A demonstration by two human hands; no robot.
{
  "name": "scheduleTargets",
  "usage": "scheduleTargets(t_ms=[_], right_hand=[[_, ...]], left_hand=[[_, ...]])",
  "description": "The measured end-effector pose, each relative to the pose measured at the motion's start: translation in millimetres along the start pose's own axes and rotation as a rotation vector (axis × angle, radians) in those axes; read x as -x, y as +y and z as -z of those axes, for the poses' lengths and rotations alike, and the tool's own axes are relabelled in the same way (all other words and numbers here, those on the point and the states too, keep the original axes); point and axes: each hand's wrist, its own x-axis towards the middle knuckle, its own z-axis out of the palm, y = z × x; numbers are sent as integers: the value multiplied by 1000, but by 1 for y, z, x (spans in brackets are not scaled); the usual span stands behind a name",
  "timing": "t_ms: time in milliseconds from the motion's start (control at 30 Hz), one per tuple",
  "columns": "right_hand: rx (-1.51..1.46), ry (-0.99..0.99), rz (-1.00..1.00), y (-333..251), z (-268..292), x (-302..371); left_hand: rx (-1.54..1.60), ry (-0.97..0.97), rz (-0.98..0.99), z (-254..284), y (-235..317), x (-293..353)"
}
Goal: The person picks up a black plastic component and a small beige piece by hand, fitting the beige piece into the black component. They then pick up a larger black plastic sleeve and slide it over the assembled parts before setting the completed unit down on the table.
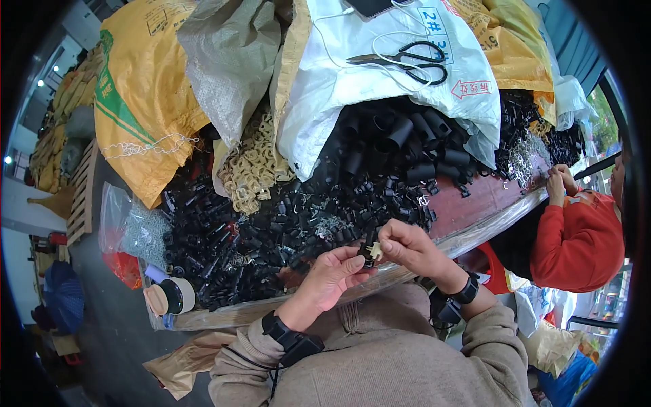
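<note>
Over the table's near edge my two hands meet around small parts. My left hand is closed, its thumb and fingers gripping a small black plastic part. With a pinch of thumb and forefinger, my right hand holds a cream plastic piece against that black part. Whether the two pieces are joined cannot be made out. Just beyond my hands spreads a heap of small black plastic parts, with little metal springs or clips among them.
Cream pieces spill from a sack. Black tubes lie under a white sack topped by scissors. A lidded jar stands at the table's left corner. A person in a red top works at the right.
</note>
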Motion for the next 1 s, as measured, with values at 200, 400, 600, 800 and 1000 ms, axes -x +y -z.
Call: scheduleTargets(t_ms=[200,400,600,800,1000], right_hand=[[-68,-49,-46,1,3,3],[-36,32,-31,24,5,3],[484,321,-207,25,56,20],[1186,457,0,74,88,39],[836,407,-32,69,83,26]], left_hand=[[-31,-26,31,-2,-3,-1],[-58,48,89,-7,2,-11],[-89,62,96,4,14,-16],[-8,-8,91,3,9,-16],[7,11,66,1,1,-3]])
